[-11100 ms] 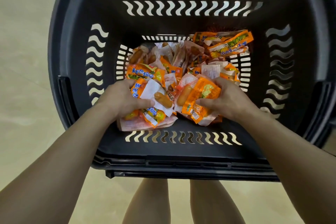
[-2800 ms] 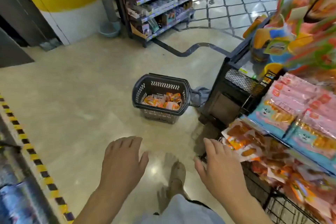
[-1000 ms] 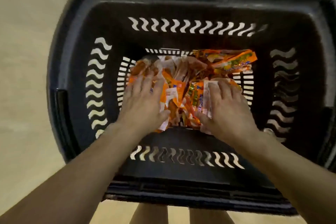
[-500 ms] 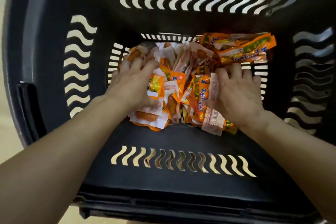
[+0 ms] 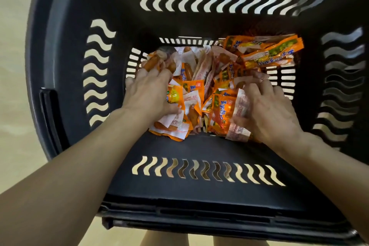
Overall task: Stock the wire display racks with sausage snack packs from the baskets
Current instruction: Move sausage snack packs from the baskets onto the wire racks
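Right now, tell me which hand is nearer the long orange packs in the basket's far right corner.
Right. The right hand lies just short of the long orange packs; the left hand is across the pile, farther away.

A dark plastic basket (image 5: pixel 65 70), its walls cut with rows of wavy slots, is set on a pale beige floor (image 5: pixel 14 66). Orange-and-white sausage snack packs (image 5: pixel 194 94) are heaped loosely on its slotted bottom, crowded toward the far wall and the right corner.
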